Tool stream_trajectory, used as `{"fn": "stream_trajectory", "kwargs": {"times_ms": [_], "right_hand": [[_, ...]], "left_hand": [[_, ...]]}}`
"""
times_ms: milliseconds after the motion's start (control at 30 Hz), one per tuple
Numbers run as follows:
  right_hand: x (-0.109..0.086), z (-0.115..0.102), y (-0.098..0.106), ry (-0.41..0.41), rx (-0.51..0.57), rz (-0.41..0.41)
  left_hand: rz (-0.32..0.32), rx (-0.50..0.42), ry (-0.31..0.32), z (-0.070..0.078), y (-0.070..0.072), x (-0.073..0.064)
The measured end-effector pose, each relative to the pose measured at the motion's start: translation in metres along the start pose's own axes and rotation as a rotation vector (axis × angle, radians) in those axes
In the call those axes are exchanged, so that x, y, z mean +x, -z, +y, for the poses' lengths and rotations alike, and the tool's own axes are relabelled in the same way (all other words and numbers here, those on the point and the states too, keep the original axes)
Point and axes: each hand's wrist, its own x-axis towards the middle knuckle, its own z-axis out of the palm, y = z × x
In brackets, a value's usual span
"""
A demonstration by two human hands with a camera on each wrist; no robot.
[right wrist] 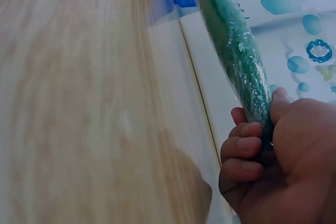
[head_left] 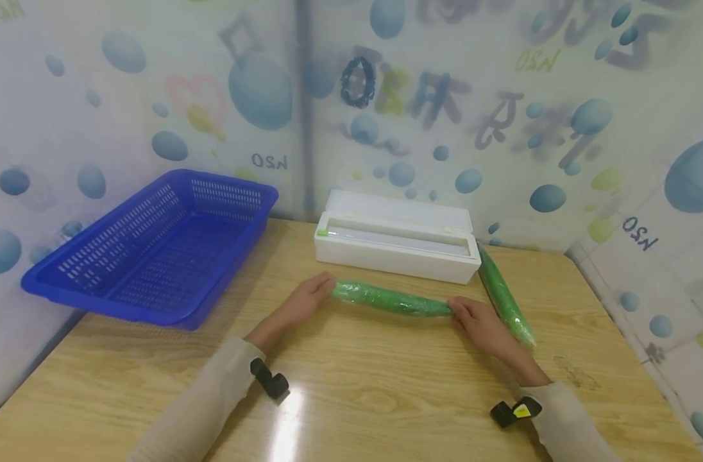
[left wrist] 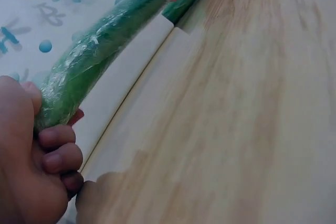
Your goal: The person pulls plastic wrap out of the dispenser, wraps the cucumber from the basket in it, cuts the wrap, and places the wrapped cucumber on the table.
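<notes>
A green cucumber in shiny clear film is held lengthwise between both hands above the wooden table. My left hand pinches its left end, thumb and curled fingers around the tip in the left wrist view. At the opposite end my right hand grips the tip; the right wrist view shows its thumb against the wrapped cucumber. Behind it stands a white box with its lid raised and a clear strip with a green end piece along the top. A second wrapped cucumber lies right of the box.
At the left stands a blue slotted plastic basket, its inside bare. The wooden table runs up to walls printed with bubbles and letters at the back and both sides.
</notes>
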Motion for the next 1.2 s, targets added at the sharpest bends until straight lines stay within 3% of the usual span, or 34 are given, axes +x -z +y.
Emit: {"fn": "stream_trajectory", "kwargs": {"times_ms": [267, 433, 567, 733, 833, 1067, 1200], "right_hand": [[-0.001, -0.001, 0.002, 0.036, 0.112, -0.013], [-0.001, -0.002, 0.0, 0.008, 0.043, 0.001], [-0.001, -0.003, 0.0, -0.033, -0.026, 0.013], [-0.003, -0.004, 0.001, -0.116, -0.012, -0.008], [-0.004, -0.003, 0.001, -0.142, 0.013, -0.03], [-0.002, 0.0, 0.0, -0.024, -0.06, 0.018], [-0.002, 0.0, 0.0, -0.006, -0.069, 0.022]], "left_hand": [[0.078, 0.126, 0.123, 0.008, -0.003, 0.0], [0.066, 0.147, 0.176, 0.009, -0.003, 0.001], [0.032, 0.137, 0.14, 0.009, -0.004, 0.002], [-0.011, 0.116, 0.052, 0.006, -0.004, 0.002], [-0.005, 0.111, 0.022, 0.005, -0.004, 0.0], [0.086, 0.264, 0.037, 0.007, -0.01, -0.002], [0.116, 0.319, 0.069, 0.008, -0.013, 0.0]]}}
